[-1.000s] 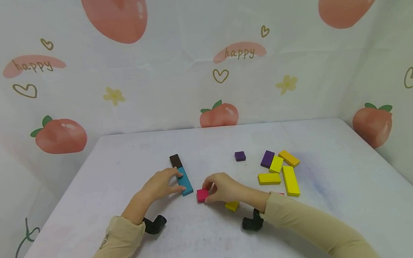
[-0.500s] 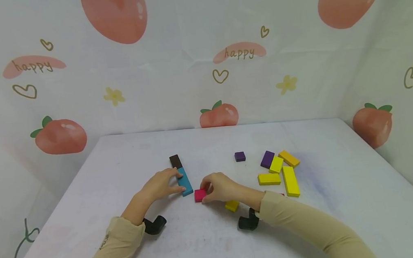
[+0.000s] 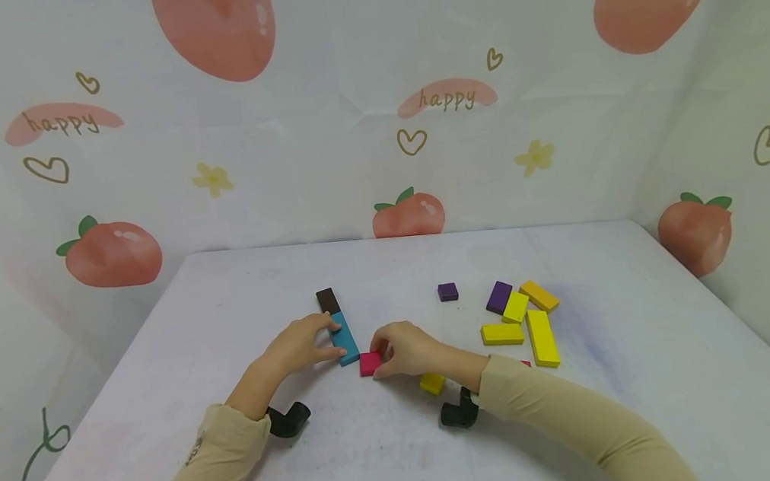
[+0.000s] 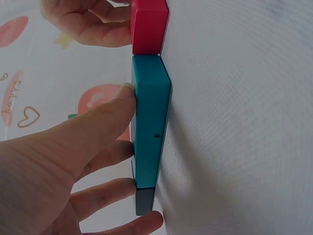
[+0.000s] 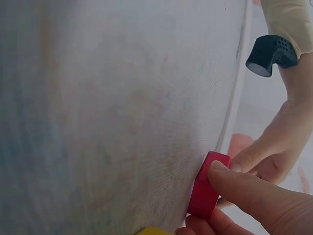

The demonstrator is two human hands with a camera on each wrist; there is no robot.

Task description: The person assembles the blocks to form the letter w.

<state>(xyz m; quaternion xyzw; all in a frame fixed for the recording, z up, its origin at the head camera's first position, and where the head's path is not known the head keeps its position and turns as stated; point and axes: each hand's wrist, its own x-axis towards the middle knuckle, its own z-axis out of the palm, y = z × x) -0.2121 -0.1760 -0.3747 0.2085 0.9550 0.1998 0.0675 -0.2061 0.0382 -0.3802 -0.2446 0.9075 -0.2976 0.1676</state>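
— Pinching the red block (image 3: pixel 370 363), is it, that right hand (image 3: pixel 404 349)?

— Yes: thumb and fingers are curled round it, and it lies flat on the white table (image 3: pixel 239 299), near the middle, closer to the front edge than the back.

— And the left hand (image 3: pixel 295 344)?

— Fingers nearly straight, laid along the side of the teal block (image 3: pixel 344 338), holding nothing. The left wrist view shows the red block's end meeting the teal block's near end.

— Beyond the teal one?

— A dark brown block (image 3: pixel 326 300) butts against its far end. Towards the right edge lie yellow blocks (image 3: pixel 542 337) and two purple blocks (image 3: pixel 447 291); one small yellow block (image 3: pixel 432 383) sits just beside the right wrist.
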